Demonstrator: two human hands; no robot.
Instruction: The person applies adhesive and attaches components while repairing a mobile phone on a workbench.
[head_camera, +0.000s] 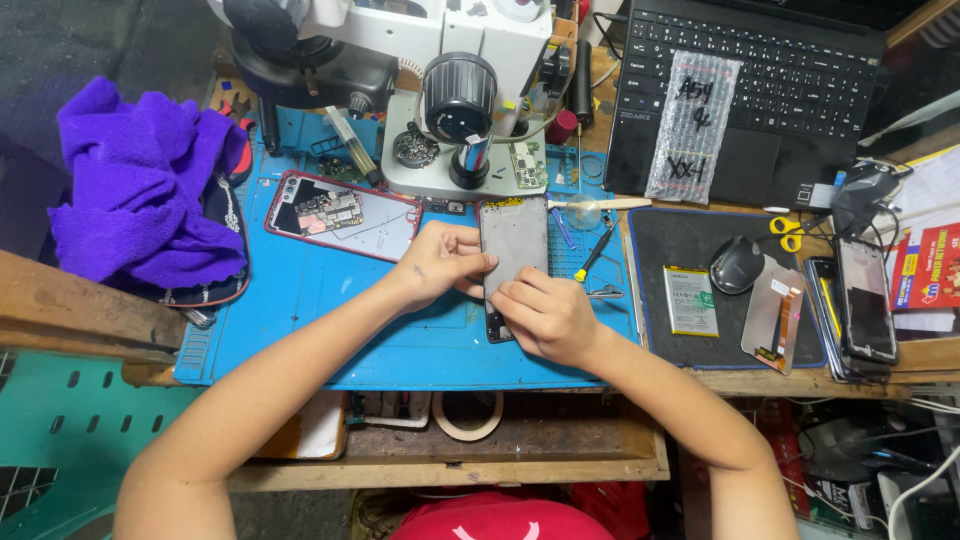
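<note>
Both forearms angle in over the blue work mat (330, 320). My left hand (440, 262) curls at the left edge of the opened phone (513, 250), fingers closed on its side. My right hand (545, 315) lies over the phone's lower end, fingertips pressing its face. The phone lies flat, mid-mat, just below the microscope (450, 90).

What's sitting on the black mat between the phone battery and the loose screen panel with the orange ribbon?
In the head view, a dark computer mouse lies between the battery and the screen panel, slightly farther from the person, on the black mat.
</note>
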